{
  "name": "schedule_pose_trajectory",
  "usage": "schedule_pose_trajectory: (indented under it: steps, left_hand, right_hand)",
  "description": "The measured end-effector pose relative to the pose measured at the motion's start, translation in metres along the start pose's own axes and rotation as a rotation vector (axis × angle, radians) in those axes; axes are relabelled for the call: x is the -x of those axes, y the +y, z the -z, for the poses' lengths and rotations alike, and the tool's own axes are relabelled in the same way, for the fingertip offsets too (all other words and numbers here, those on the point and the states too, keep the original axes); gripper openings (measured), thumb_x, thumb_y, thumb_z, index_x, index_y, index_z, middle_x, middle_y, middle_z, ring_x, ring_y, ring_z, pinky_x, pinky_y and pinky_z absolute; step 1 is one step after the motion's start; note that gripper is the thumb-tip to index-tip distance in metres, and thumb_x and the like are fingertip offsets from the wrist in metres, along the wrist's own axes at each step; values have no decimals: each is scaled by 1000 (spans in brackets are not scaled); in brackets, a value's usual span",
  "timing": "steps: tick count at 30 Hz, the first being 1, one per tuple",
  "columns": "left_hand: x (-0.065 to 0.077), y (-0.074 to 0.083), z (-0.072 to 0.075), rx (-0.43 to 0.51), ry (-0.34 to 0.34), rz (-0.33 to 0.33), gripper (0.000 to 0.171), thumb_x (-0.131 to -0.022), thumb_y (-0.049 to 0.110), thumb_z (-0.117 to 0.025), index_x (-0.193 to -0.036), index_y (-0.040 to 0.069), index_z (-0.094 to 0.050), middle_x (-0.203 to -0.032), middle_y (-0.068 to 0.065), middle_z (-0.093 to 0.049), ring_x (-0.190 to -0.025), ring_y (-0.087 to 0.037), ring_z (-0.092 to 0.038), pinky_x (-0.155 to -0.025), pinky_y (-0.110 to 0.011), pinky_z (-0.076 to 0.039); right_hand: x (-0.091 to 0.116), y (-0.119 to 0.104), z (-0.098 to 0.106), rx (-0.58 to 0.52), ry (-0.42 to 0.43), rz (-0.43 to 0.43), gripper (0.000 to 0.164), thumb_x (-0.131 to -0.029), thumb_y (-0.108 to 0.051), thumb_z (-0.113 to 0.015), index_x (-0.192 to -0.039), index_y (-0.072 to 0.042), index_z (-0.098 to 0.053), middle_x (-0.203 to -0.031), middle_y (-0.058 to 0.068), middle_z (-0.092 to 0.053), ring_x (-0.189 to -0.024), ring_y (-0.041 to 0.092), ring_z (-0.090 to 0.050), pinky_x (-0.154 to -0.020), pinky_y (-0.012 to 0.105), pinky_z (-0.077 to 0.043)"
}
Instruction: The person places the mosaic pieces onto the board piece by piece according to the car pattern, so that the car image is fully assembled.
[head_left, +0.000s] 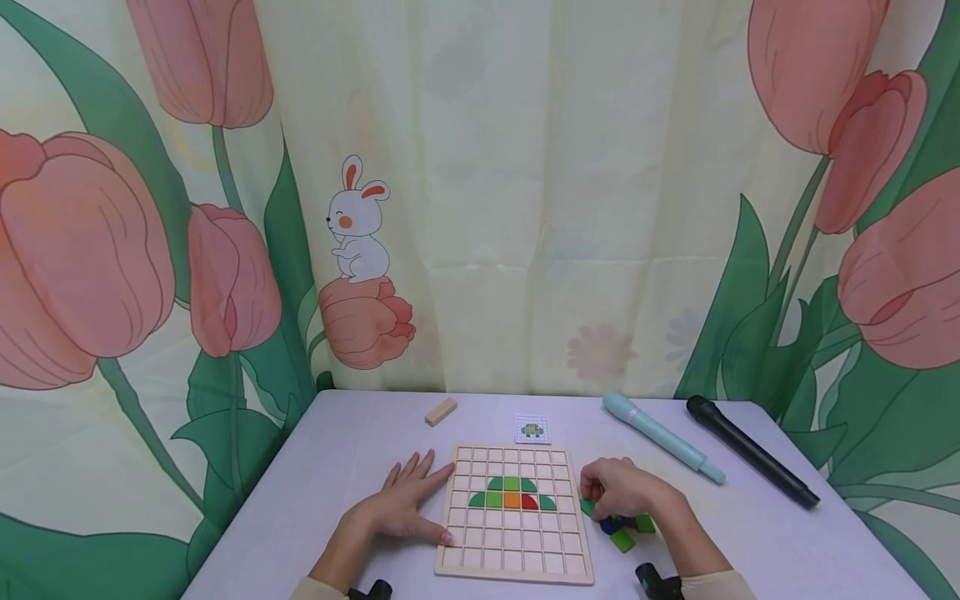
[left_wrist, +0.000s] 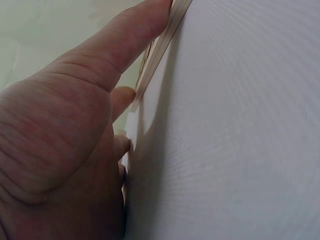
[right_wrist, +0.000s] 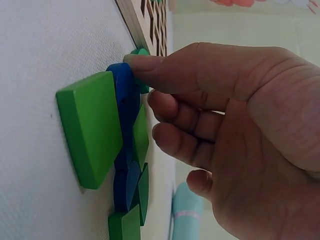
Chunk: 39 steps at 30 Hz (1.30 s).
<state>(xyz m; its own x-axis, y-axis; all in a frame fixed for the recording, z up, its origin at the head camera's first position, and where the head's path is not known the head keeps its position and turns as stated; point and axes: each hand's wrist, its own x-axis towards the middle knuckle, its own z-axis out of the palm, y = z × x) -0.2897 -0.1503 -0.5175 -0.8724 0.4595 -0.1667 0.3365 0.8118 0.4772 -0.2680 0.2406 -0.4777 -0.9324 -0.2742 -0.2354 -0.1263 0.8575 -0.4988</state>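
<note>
A wooden grid board (head_left: 510,560) lies on the table with green, orange and red pieces set in two rows near its middle. My left hand (head_left: 405,504) is spread at the board's left edge, thumb and forefinger against the frame; in the left wrist view the thumb (left_wrist: 125,37) lies straight along the wooden edge. Right of the board, my right hand (head_left: 618,486) pinches a dark green rounded piece (right_wrist: 143,85) between thumb and forefinger. Close beneath it are loose pieces: a light green square block (right_wrist: 95,127), blue rounded pieces (right_wrist: 126,187) and other green ones.
A small picture card (head_left: 532,429) lies behind the board, a plain wooden block (head_left: 441,412) to its left. At the back right rest a light blue marker-like stick (head_left: 663,437) and a black microphone-like stick (head_left: 753,450). A printed curtain (head_left: 487,208) hangs behind the table.
</note>
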Motion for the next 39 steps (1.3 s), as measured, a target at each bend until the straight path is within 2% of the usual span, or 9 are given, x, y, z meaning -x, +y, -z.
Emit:
schedule_pose_trajectory:
  steps: [10, 17, 24, 28, 36, 39]
  left_hand:
    - [0, 1, 0, 13, -11, 6, 116, -67, 76, -82, -163, 31, -35, -175, -18, -14, -162, -43, -4, -126, -71, -2]
    - [0, 1, 0, 2, -9, 8, 116, -67, 76, -82, -163, 30, -35, -174, -18, -15, -162, -43, -4, -126, -71, -2]
    - [0, 0, 0, 8, -6, 1, 116, -67, 75, -83, -163, 31, -35, -175, -18, -14, -162, -43, -3, -126, -71, -2]
    - [0, 0, 0, 3, -6, -1, 117, -67, 76, -82, -164, 30, -35, -175, -18, -14, -162, -43, -2, -126, -71, -1]
    - [0, -1, -1, 0, -3, -1, 117, -67, 76, -82, -164, 30, -34, -175, -18, -14, -162, -43, -2, -126, -70, -1]
    - [-1, -1, -1, 2, -2, -2, 117, -67, 76, -82, -164, 30, -34, -175, -18, -14, -162, -43, -2, -126, -70, -1]
  right_hand:
    - [-1, -1, 1, -32, -2, 16, 28, -78, 0, -87, -85, -15, -65, -80, 2, -61, -77, 19, -54, -68, 34, -44]
    - [0, 1, 3, -135, -40, 115, 25, -77, 6, -85, -88, -9, -67, -80, 6, -60, -77, 20, -55, -65, 29, -43]
    - [-2, 6, 4, -164, -55, 171, 18, -82, 2, -82, -87, -8, -67, -78, 2, -61, -74, 19, -55, -62, 27, -42]
    - [-5, 7, 4, -189, -10, 190, 16, -86, -2, -80, -89, -9, -67, -79, 1, -61, -74, 17, -56, -62, 26, -44]
    - [-12, 1, 3, -258, 138, 218, 9, -94, -7, -75, -100, -10, -70, -90, 1, -65, -80, 19, -60, -62, 26, -52]
    - [-14, -6, 1, -270, 186, 231, 13, -94, -7, -75, -106, -10, -72, -95, 0, -67, -83, 19, -61, -67, 23, -54]
